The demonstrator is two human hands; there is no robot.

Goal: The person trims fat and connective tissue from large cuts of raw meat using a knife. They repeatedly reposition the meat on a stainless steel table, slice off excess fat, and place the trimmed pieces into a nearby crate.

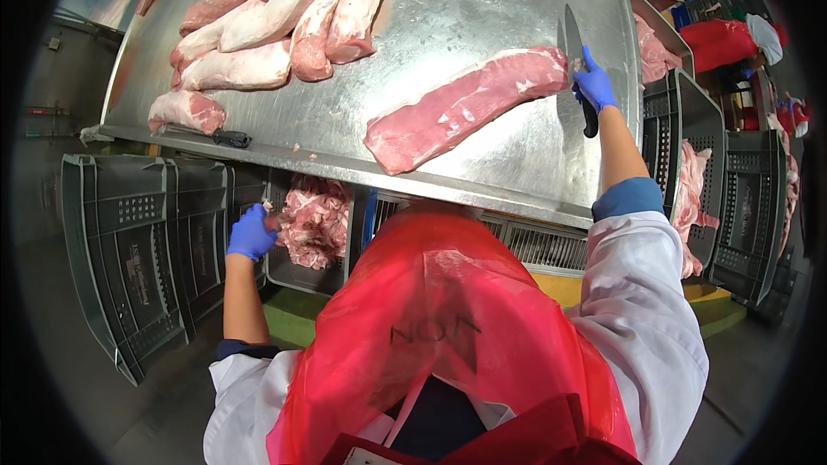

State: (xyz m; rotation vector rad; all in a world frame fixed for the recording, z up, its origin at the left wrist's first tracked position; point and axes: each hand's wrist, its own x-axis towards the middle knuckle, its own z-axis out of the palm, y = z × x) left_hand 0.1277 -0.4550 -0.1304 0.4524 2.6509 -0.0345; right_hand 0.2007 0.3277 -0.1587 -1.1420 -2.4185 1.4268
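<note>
Hands were apart. Right hand point(594, 86), at 2 o'clock, gripped the knife point(572, 39); left hand point(251, 233), at 9, was beside trimmings point(314, 217), grip indeterminable. Loin point(469, 109) lay at 1 o'clock.

Tabletop point(491, 0): sheet metal, glossy w/ dull scuffs. Knife blade point(571, 34): smooth metal; hdl point(590, 123) plastic-looking. Meat slab point(469, 108): moist, smooth surf., slight sheen. Person's apron point(465, 293): thin plastic film, v. glossy, creased. Sleeve point(637, 263): matt cloth, wrinkled. Glove point(251, 234): thin, rubbery-looking. Crate point(129, 232): rigid plastic, matt, perf.
</note>
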